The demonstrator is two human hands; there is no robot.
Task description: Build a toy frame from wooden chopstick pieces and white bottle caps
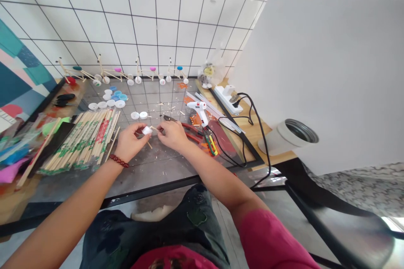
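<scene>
My left hand [130, 142], with a red bead bracelet at the wrist, pinches a small white bottle cap [147, 130] between thumb and fingers. Opposite it, my right hand [173, 135] is closed on a short thin wooden stick [153, 128], whose end meets or nearly meets the cap. Another stick piece [149, 145] shows just below the cap. Beyond my hands lie two more white caps [139, 115]. Pliers with red handles [192, 133] lie partly hidden behind my right hand, near a white glue gun [198, 110] and a green-and-yellow tool [211, 143].
Packs of wooden chopsticks [83, 141] cover the table's left side, with white and blue caps [116, 97] behind. Several small stick-and-cap models [143, 70] stand along the tiled wall. At right are a power strip [228, 100], a black cord [261, 130] and a white cylinder [280, 138].
</scene>
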